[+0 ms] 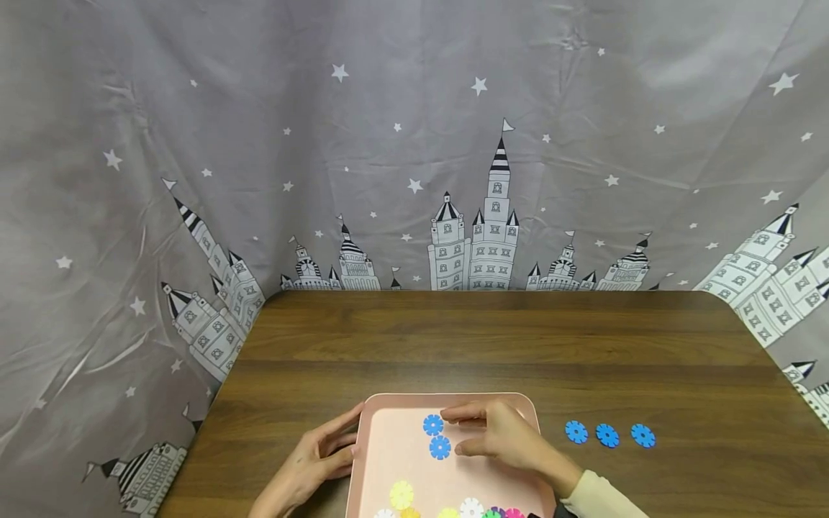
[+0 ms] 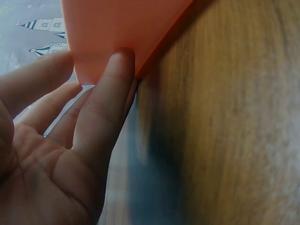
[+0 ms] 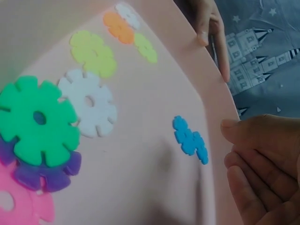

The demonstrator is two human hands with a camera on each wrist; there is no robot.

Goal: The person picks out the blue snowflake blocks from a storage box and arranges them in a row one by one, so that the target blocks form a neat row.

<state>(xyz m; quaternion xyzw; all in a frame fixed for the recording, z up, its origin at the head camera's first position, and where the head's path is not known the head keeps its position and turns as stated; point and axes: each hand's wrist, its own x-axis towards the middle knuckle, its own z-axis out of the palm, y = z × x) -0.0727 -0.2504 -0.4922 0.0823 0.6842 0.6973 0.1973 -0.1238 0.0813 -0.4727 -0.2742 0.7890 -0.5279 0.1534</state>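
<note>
Silvery-grey fabric curtain (image 1: 382, 158), full-on storybook vibes
White five-pointed stars (image 1: 479, 85) everywhere, black-and-white printed castles (image 1: 495, 241) lined up behind the brown wood-grain table's (image 1: 479, 345) far edge, curtain past both sides too.

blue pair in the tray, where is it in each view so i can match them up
Head: low, near centre, blue pair just left of the right hand's fingertips.
Left wrist: not in it.
Right wrist: right of centre, blue pair left of the right hand.
Shared landmark: the pink tray, which also shows at the top in the left wrist view and fills much of the right wrist view.
</note>
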